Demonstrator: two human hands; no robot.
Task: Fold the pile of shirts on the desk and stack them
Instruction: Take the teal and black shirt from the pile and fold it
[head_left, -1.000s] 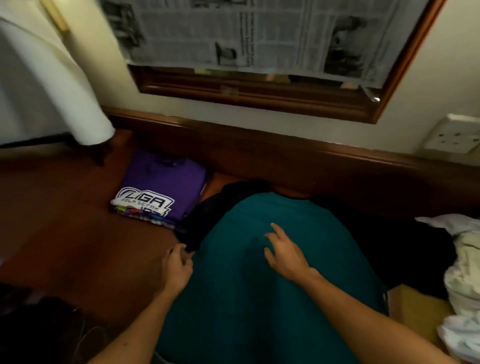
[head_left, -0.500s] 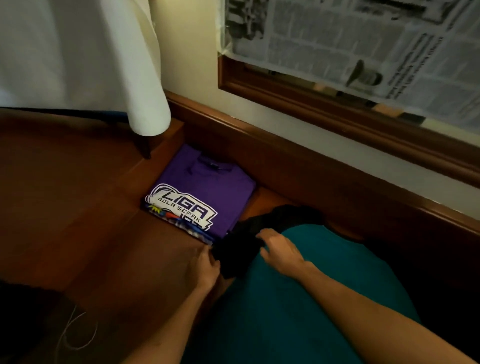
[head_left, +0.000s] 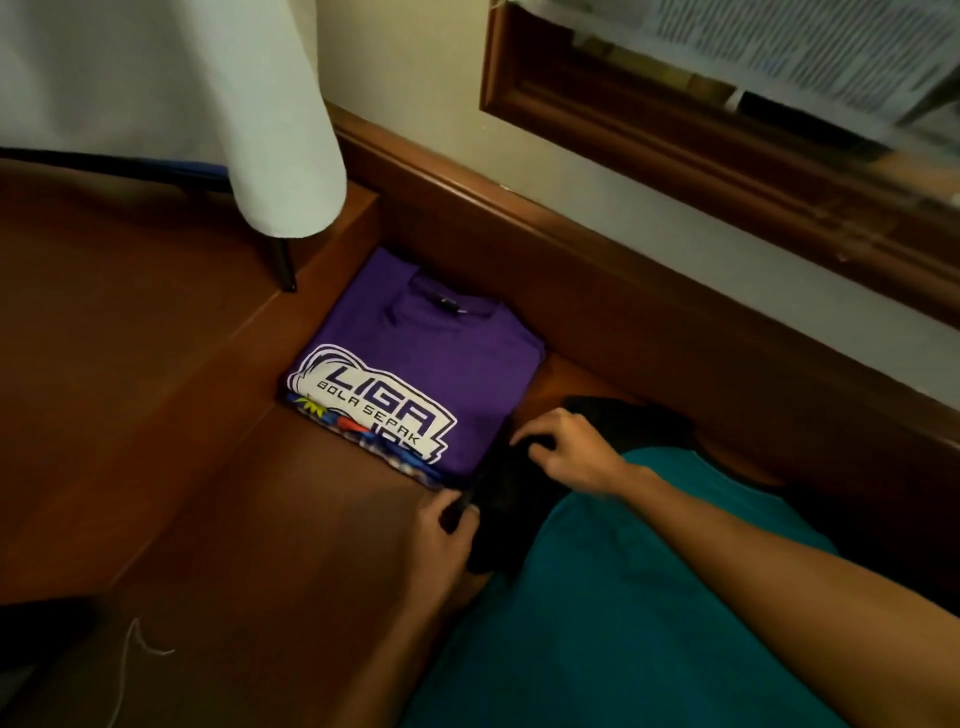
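A teal shirt (head_left: 649, 597) lies spread over the wooden desk (head_left: 260, 519) at the lower right. From under its left side sticks a black sleeve (head_left: 519, 499). My left hand (head_left: 441, 535) pinches the sleeve's near edge. My right hand (head_left: 566, 452) holds the sleeve's far end with curled fingers. Just left of the hands sits a folded purple shirt (head_left: 441, 353) with a white LIGA BOLA SEPAK print, on top of another folded, colourful shirt (head_left: 395, 462).
A white cloth (head_left: 182, 104) hangs over the desk at the upper left, with a thin black leg (head_left: 283, 265) under it. A raised wooden ledge (head_left: 623, 270) runs along the wall, below a wooden frame (head_left: 701, 140) covered with newspaper.
My head has turned left, so the folded purple shirt is now central. Both hands left the teal shirt's surface and took hold of the black sleeve at its left side.
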